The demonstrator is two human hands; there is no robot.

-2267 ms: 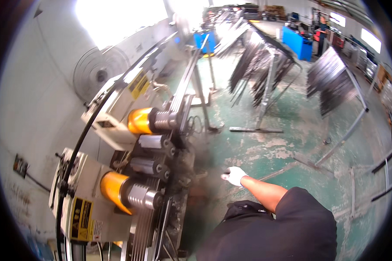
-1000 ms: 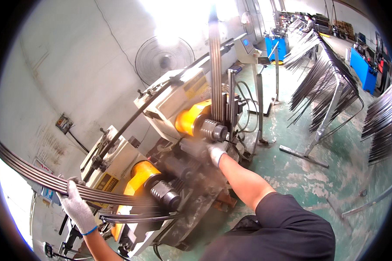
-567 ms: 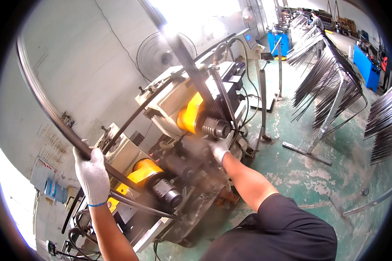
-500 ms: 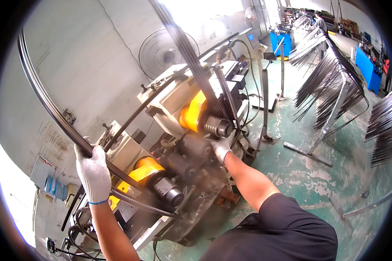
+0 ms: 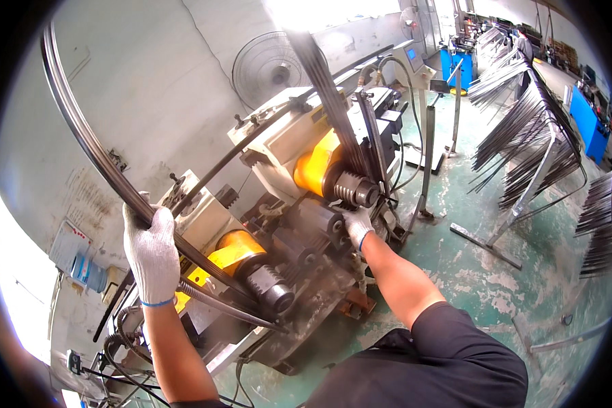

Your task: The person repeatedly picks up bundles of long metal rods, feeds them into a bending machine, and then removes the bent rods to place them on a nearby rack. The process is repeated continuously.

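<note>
Several bars [image 5: 92, 146] in left hand [image 5: 151, 250], right hand [image 5: 355, 226] at roller edge [image 5: 332, 221]; floor [image 5: 435, 279] alongside

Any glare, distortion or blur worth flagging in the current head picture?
Head view: the upper window is blown out white; same view, metal strips in the left hand bow near the rim, probably partly fisheye distortion; same view, the rollers look hazy.

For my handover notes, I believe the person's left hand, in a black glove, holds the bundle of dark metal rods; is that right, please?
Not quite: the glove is white, as the head view shows. The left hand does hold the bundle of dark metal rods.
</note>
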